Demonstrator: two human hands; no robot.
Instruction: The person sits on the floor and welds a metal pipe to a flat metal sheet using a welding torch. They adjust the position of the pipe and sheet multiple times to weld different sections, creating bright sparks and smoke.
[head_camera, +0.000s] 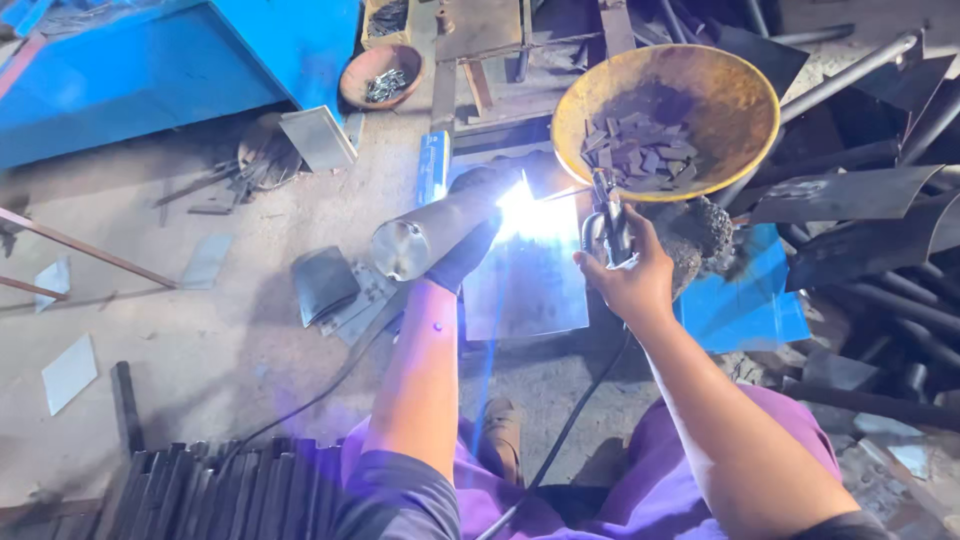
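The left hand (470, 235) wears a dark glove, and its fingers are closed around a metal tube (430, 232). The tube lies tilted, its capped round end toward the lower left and its far end at the bright weld arc (518, 200). The right hand (630, 275) is bare; its fingers are wrapped around an electrode holder (607, 225), which points up and left toward the arc. A black cable (560, 440) runs from the holder down between the person's knees, over purple trousers.

The arc burns at the top edge of a flat steel plate (530, 280), which lies on the floor under both hands. The glare hides the exact joint, so whether the tube touches the plate there cannot be told. Just left of the plate, small grey metal sheets (335, 285) lie stacked on the floor.

Beyond the right hand stands a yellow, rusty pan (735, 95) holding a heap of small dark metal pieces (640, 150). A blue sheet (750, 305) lies on the floor to the right of the plate. At the top, a smaller brown bowl (380, 75) holds bits of metal, beside a blue cabinet (160, 60) in the upper left corner. Dark pipes (880, 160) and bent sheets fill the right side. A row of dark bars (210, 490) lies at the bottom left.
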